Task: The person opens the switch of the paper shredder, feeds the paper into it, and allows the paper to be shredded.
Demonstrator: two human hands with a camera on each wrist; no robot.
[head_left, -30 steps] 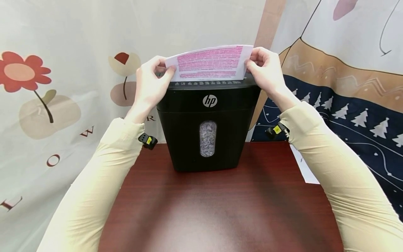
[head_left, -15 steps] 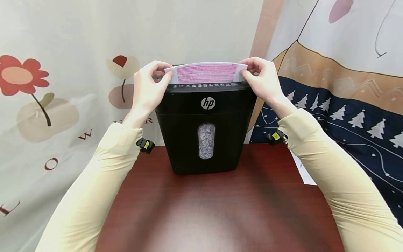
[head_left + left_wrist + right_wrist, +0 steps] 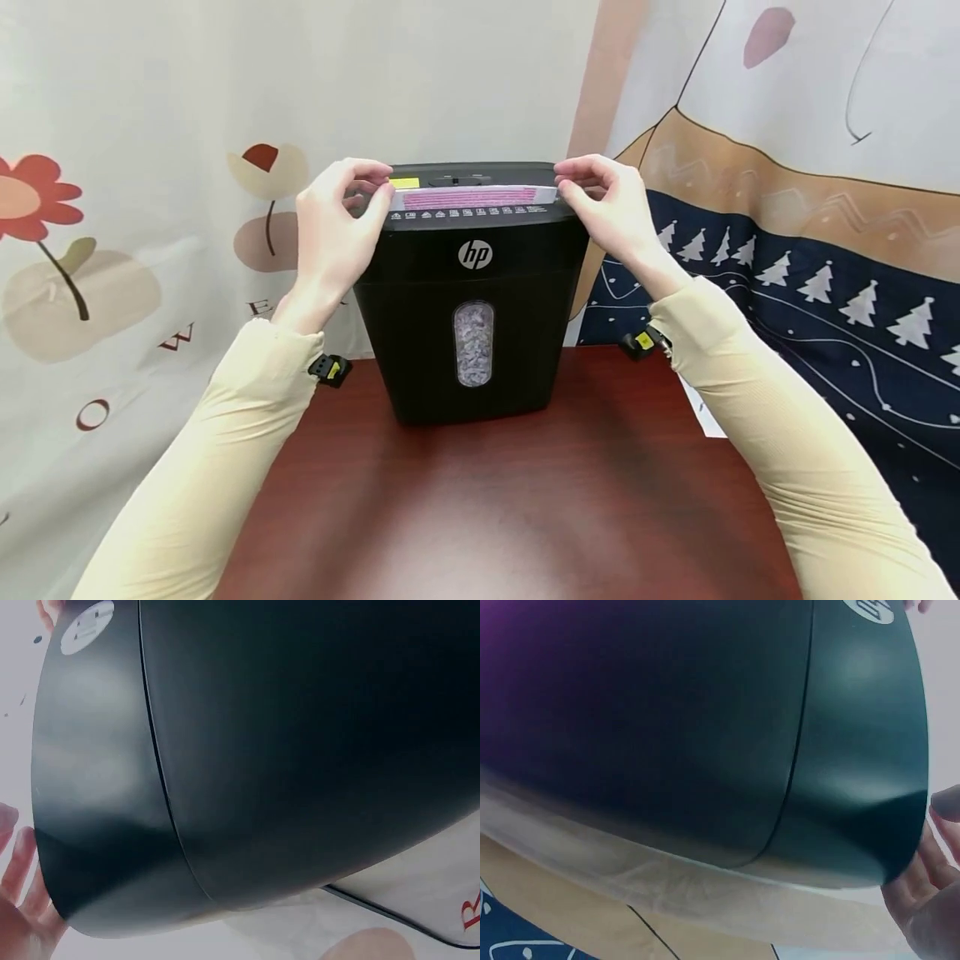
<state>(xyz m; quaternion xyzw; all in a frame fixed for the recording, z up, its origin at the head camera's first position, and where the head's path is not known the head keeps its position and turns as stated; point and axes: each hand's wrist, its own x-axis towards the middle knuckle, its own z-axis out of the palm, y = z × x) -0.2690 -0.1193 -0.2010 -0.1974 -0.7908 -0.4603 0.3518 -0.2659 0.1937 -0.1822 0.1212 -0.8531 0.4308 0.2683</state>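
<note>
A black HP paper shredder [image 3: 468, 333] stands upright on the table, shredded paper showing in its front window [image 3: 473, 343]. From its top slot a low strip of white paper [image 3: 472, 197] with pink-marked lines sticks up. My left hand [image 3: 333, 221] is at the paper's left end, thumb and fingertips apart beside the corner. At the right end, my right hand [image 3: 617, 204] has its thumb and index finger parted next to the other corner. Both wrist views show the shredder's dark body, with part of the left hand [image 3: 26, 907] and right hand [image 3: 930, 892] at its top edge.
Another white sheet [image 3: 703, 410] lies on the red-brown table [image 3: 480, 508] at the right, partly covered by the right sleeve. A printed curtain [image 3: 480, 75] hangs right behind the shredder. In the left wrist view, a dark cord [image 3: 397, 916] runs behind it.
The paper has sunk down into the shredder's slot until just a narrow strip shows. Both hands have come down with it, and their fingers have parted from its corners. The view has shifted slightly.
</note>
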